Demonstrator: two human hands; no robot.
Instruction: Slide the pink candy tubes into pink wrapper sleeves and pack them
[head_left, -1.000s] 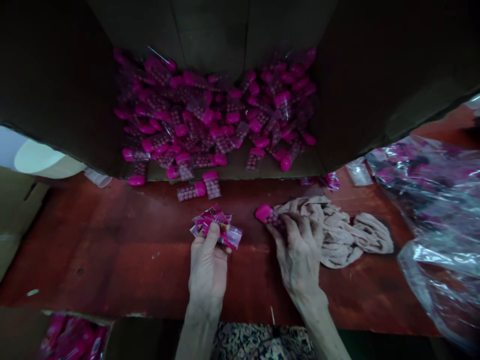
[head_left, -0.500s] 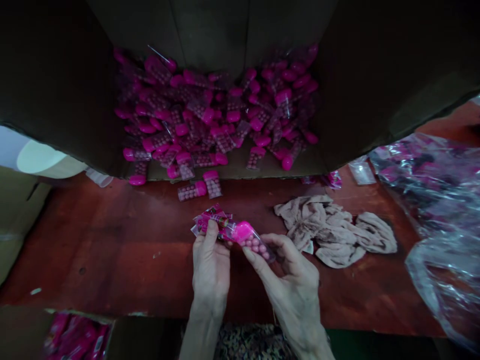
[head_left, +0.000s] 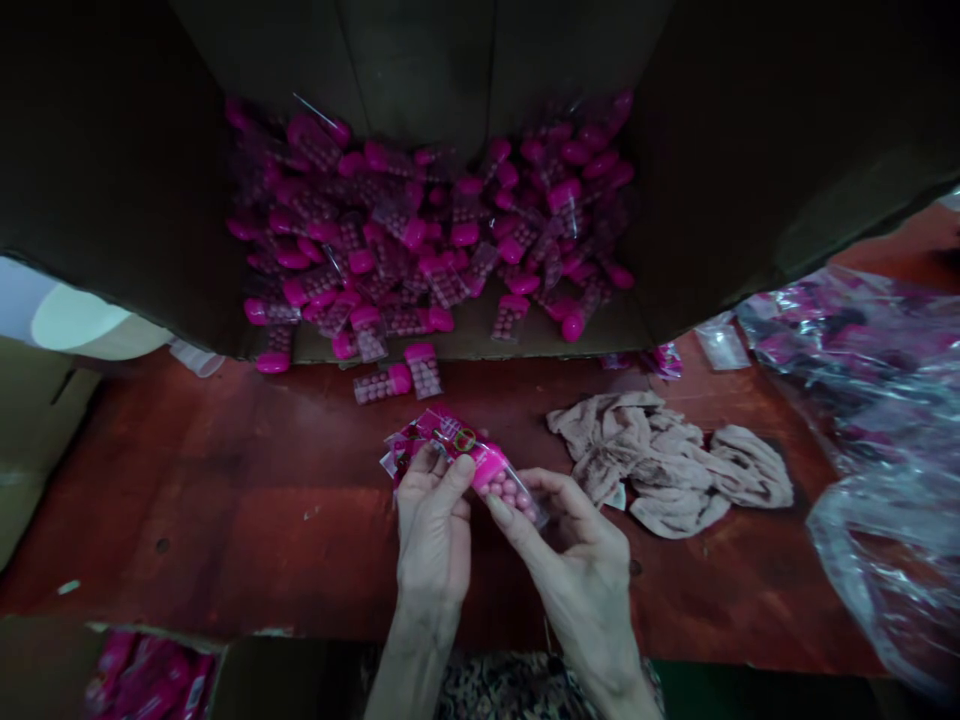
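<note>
In my right hand (head_left: 581, 560) is a small clear candy container (head_left: 511, 494) with a bright pink cap and round pink candies inside. Thumb and fingers pinch its clear end, and it tilts with the cap toward the upper left. My left hand (head_left: 433, 535) is closed on several pink printed plastic labels (head_left: 421, 433). One printed piece lies against or over the cap, and my left thumb presses at that spot. Whether it goes around the cap I cannot tell. Two similar containers, one lying (head_left: 381, 385) and one leaning (head_left: 424, 370), are on the red table (head_left: 247, 500) just beyond.
A large cardboard box (head_left: 750, 180) opens toward me, with a heap of pink-capped containers (head_left: 442, 230) inside. To the right lie a crumpled cloth (head_left: 675, 465) and a clear plastic bag (head_left: 885, 420). A white round tub (head_left: 97, 325) is at left; pink packets (head_left: 150, 675) fill a box below.
My left hand has shifted slightly right, its thumb moving onto the cap. A printed label now lies against the cap, which showed bare before. My right hand has barely moved.
</note>
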